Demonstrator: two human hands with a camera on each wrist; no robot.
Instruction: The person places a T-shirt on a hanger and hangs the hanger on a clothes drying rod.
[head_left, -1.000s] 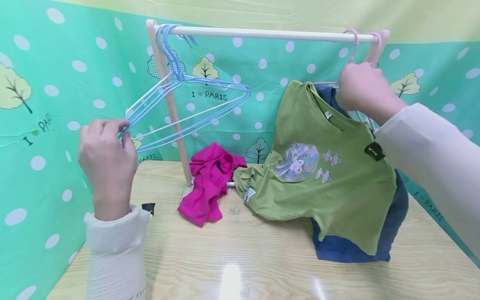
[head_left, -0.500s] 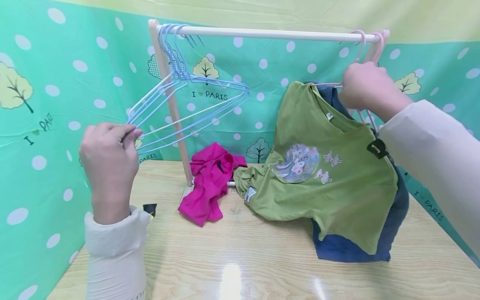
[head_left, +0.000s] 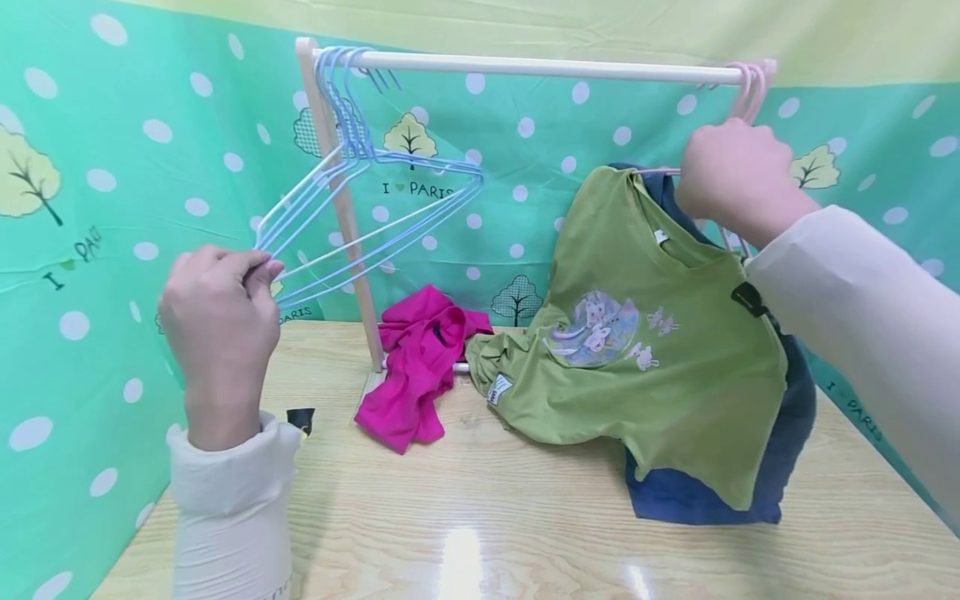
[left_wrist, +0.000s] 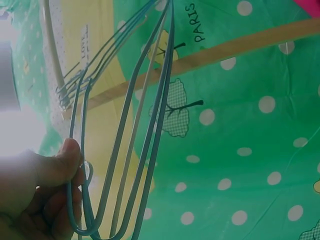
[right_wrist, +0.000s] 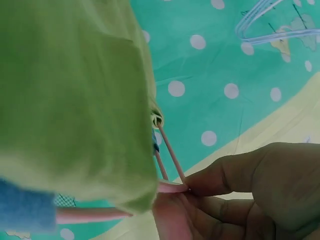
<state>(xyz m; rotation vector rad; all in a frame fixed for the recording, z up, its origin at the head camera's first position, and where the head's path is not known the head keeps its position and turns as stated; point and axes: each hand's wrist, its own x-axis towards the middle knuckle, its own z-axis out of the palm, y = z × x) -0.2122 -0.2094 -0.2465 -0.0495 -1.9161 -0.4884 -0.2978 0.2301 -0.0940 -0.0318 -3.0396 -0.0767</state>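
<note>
In the head view my left hand (head_left: 221,325) pinches the near left corner of the blue wire hangers (head_left: 362,150), which hang from the rail's left end. In the left wrist view the thumb and fingers hold one blue hanger, while others hang beside it. My right hand (head_left: 738,171) grips a pink hanger (head_left: 756,92) just below its hook, with the hook over the rail's right end. On that hanger hangs a green T-shirt (head_left: 690,333) with a rabbit print. Behind it a dark blue garment (head_left: 697,496) hangs partly hidden. Thumb and fingers pinch the pink hanger in the right wrist view.
A white rail (head_left: 525,65) on wooden posts spans the back of the wood-grain table (head_left: 390,517). Crumpled at its left foot lies a magenta garment (head_left: 420,358). A polka-dot cloth (head_left: 75,325) covers the walls behind and to the left.
The front pink hook has slid right along the rail, close to the other, and the right hand moved slightly with it. The blue hangers' right ends have shifted a little left.
</note>
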